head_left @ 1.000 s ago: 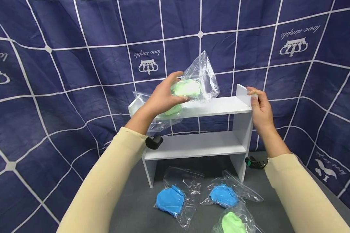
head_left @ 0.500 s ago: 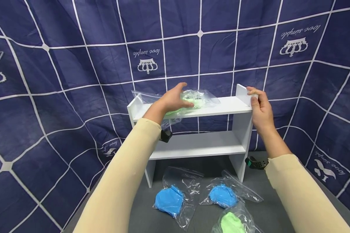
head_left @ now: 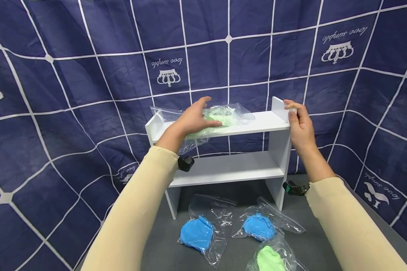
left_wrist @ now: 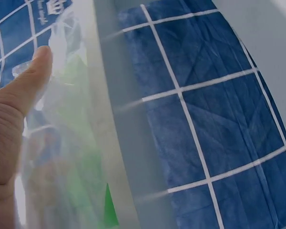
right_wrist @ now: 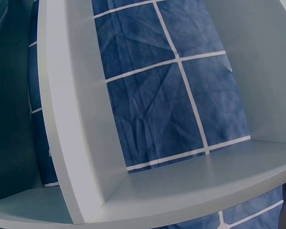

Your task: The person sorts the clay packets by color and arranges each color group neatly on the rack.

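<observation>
My left hand (head_left: 194, 119) is over the top board of a white two-tier shelf (head_left: 262, 122). Its thumb and forefinger are spread, right beside a clear zip bag (head_left: 224, 115) with a soft light-green lump, which lies on that board. A second green-filled bag (head_left: 194, 142) lies under and behind the hand, partly covered by it, its plastic hanging over the front edge. In the left wrist view the thumb (left_wrist: 34, 71) points straight along the plastic. With thumb and curled fingers, my right hand (head_left: 302, 130) grips the shelf's right side panel at its upper end.
On the dark grey table (head_left: 156, 244) before the shelf lie a left bag with a blue lump (head_left: 197, 233), another blue one (head_left: 259, 226), and a green one (head_left: 270, 259) near the front. A navy gridded curtain (head_left: 251, 64) hangs behind.
My left hand lowered the green-filled bag onto the top board, let its fingers spread from it and drew slightly left. The bag's upright plastic now lies flat. The right hand keeps its grip.
</observation>
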### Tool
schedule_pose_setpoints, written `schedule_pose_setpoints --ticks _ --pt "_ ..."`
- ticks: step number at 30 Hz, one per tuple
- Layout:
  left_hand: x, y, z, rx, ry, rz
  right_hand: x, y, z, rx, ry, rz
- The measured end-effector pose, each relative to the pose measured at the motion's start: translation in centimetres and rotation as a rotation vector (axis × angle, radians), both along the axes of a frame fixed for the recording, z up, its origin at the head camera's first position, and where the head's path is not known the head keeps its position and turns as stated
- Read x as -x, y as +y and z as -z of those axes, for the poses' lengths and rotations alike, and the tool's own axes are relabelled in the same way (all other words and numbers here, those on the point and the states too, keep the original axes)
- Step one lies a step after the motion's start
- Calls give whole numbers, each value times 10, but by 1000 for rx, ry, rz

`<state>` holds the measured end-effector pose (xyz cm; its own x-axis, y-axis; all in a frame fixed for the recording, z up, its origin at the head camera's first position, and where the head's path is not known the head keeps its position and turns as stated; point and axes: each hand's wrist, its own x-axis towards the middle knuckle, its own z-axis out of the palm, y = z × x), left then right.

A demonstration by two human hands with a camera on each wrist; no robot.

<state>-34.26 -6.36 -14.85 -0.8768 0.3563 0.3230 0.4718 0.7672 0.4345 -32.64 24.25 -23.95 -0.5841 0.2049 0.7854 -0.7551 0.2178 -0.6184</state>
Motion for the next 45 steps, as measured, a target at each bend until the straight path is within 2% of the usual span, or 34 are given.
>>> schedule_pose_setpoints --ticks 2,5,7,9,11,14,17,19,21,23,25,29,33,40,43,45 --pt "-2 -1 0 -54 37 -15 -1 -1 0 4 2 -6" --pt "-8 0 -1 -159 129 -40 0 0 1 11 1 -16" --pt "-16 1 -3 -227 223 -50 0 0 2 14 3 -19" --pt "-25 3 -3 -293 359 -23 2 1 2 11 5 -14" --pt "-37 6 -2 -351 498 47 4 2 2 9 9 -11" --pt "-55 11 2 -430 678 223 10 4 3 7 10 0" --pt "-73 17 10 -488 760 403 18 7 5 15 10 -7" --pt "-84 21 18 -503 775 507 22 10 6 19 13 -8" --pt "-93 25 29 -496 760 588 25 11 7 20 7 -7" --pt "-100 28 43 -491 703 645 22 9 6 18 0 0" --pt "-105 31 58 -480 624 674 14 6 4 9 -10 1" --pt "-110 33 90 -478 464 683 -2 -2 -2 2 -18 -12" --pt "-110 31 122 -436 349 691 -4 -2 -1 -9 -18 -9" --pt "-122 38 186 -359 -22 719 -4 -2 0 -24 -27 -5" --pt "-123 46 209 -249 -94 742 2 1 3 -25 -29 -8" --pt "-121 52 222 -153 -100 761 8 5 3 -20 -21 -2"
